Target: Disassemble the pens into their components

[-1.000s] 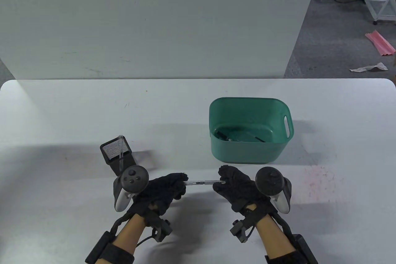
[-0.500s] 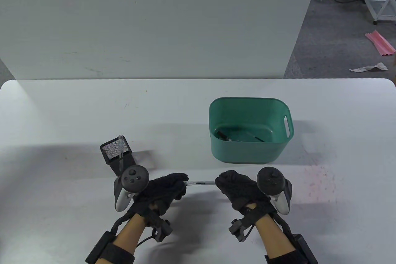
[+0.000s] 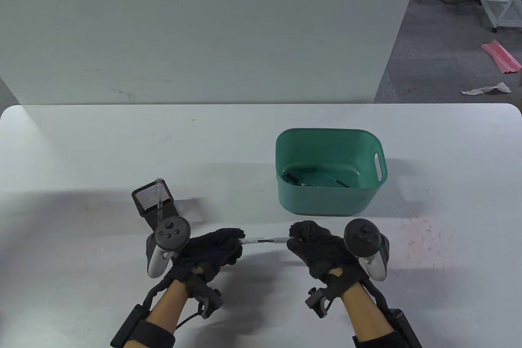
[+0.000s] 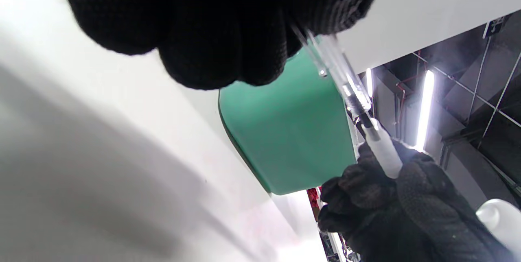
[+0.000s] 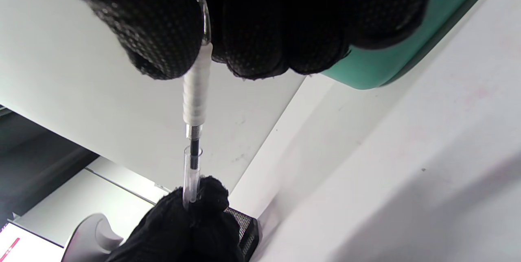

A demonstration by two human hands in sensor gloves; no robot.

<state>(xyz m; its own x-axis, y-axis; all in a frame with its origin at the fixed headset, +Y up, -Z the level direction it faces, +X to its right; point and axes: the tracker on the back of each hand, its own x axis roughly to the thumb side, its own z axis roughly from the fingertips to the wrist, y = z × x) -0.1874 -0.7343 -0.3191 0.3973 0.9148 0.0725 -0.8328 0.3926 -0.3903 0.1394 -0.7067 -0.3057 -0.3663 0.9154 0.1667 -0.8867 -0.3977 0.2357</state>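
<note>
Since a second ago your hands have drawn slightly apart, and the grip section now stands clear of the barrel with the dark refill and its spring bared between them. Your left hand (image 3: 212,248) pinches the clear barrel (image 5: 189,180) at its 9 o'clock end, and your right hand (image 3: 316,244) grasps the white grip section (image 5: 196,91) at the 3 o'clock end; both are clenched on the pen (image 3: 263,240), which hangs level above the table (image 3: 81,152), at 6 o'clock from the green bin (image 3: 326,201). Judge the pen light and stiff, but the smooth plastic barrel will likely be slippery in knit gloves, so hold it near the open mouth and keep the ribbed grip for your right fingers. The spring (image 5: 195,131) looks tiny and could fly off; draw straight along the axis without bending the thin refill (image 5: 195,152). Inside the bin lie a few dark pen pieces, too small to name. At 10 o'clock from your left hand a black mesh cup (image 3: 153,199) holds one clear pen (image 3: 159,193) standing upright.
</note>
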